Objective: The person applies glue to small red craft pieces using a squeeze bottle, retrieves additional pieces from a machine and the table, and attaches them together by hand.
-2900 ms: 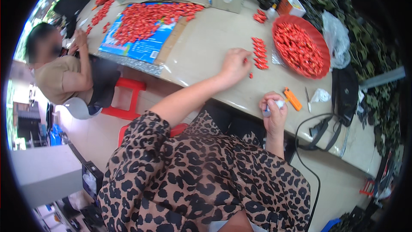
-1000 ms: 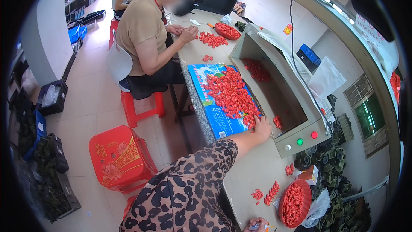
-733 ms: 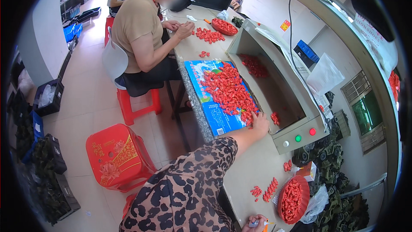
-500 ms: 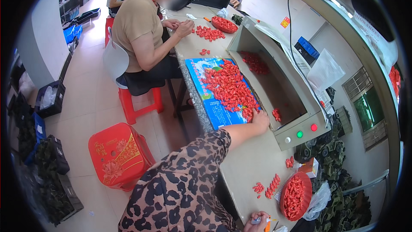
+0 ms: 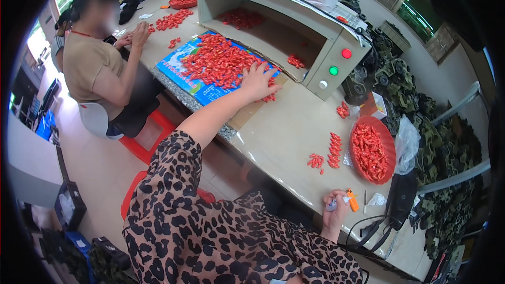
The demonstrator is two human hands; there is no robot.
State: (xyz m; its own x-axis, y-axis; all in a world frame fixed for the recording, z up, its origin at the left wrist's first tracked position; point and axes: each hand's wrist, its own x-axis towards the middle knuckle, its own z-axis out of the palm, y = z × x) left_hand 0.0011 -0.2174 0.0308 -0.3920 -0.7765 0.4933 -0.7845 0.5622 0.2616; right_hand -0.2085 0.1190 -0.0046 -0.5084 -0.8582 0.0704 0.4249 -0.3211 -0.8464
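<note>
My left hand reaches over the near right end of a heap of small red pieces, its fingers spread. The heap lies on a blue printed sheet, and a few red pieces sit beside the wrist. My right hand is closed around a small translucent bottle by the table's front edge. Next to its fingertips is an orange tool whose kind I cannot make out. Beyond that hand stands a red bowl full of the same pieces, with small groups of red pieces to its left.
A box-like machine with coloured buttons stands behind the sheet, red pieces inside its opening. At the left a co-worker sits handling small pieces. A dark bag with straps and a clear plastic bag lie right of the bowl.
The view has swung to the right, so more of the table's right end shows. My left hand has lifted from the sheet's near corner and its fingers have spread over the heap.
</note>
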